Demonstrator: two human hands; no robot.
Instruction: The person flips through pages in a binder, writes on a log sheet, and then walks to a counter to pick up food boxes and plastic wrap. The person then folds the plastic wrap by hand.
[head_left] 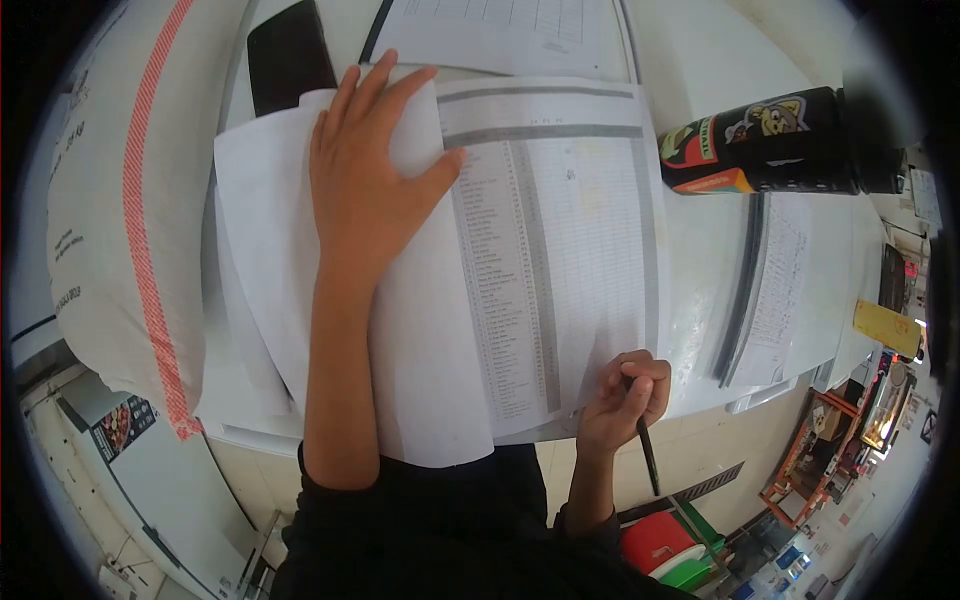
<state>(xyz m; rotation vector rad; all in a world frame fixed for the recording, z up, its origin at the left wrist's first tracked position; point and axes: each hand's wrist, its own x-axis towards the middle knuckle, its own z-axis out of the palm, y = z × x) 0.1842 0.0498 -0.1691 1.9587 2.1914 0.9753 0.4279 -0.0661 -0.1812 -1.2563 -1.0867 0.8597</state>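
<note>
My left hand (375,185) lies with its fingers spread on a folded-back white page (425,350), its thumb reaching the edge of the printed sheet. That printed sheet (600,260) carries a long list of rows and columns with grey bands. At the sheet's lower right corner, my right hand (628,395) is closed around a dark pen (648,455), whose length sticks out below the fist toward me. More loose white pages (265,190) lie under and left of my left forearm.
A large white sack (100,220) with a red stripe stands at the left. A black phone (290,55) lies behind the pages, near a clipboard with a form (500,35). A black bottle (780,142) lies in view at the right, above a stack of handwritten papers (770,290).
</note>
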